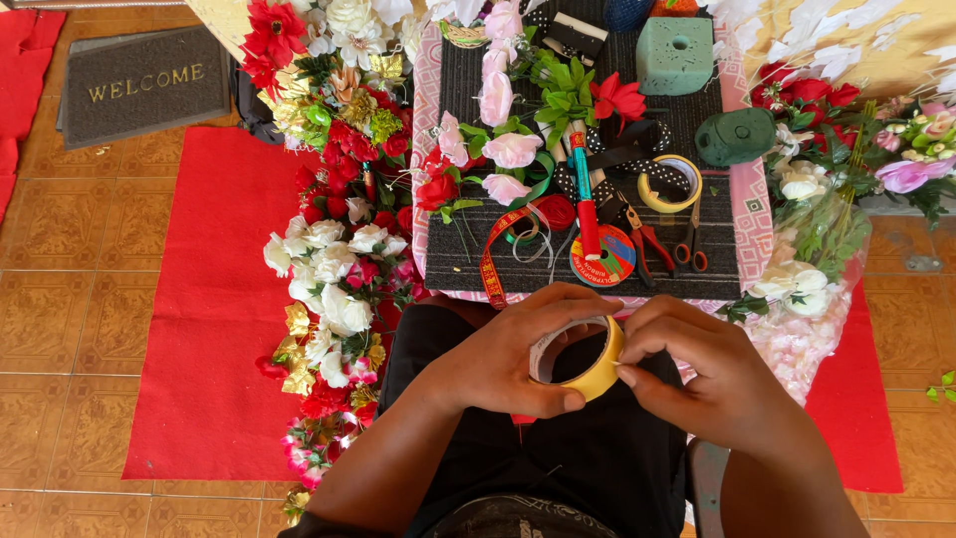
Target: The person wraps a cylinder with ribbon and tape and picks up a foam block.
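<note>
1. Cradling a yellow roll of adhesive tape (580, 361), the left hand (513, 361) curls round its rim, thumb beneath, keeping it steady over the lap.
2. The right hand (709, 377) pinches the roll's edge at 3 o'clock with thumb and forefinger, seemingly picking for the loose end.
3. At 12 o'clock lies a dark ribbed mat (468, 254) holding tools within reach: red-handled scissors (689, 244), a second yellow tape ring (670, 183) and green foam blocks (675, 54).
4. Pink fabric roses (510, 149) lie at 11 o'clock; a red and white flower garland (334, 259) hangs at 9 o'clock over a red floor mat (214, 329).
</note>
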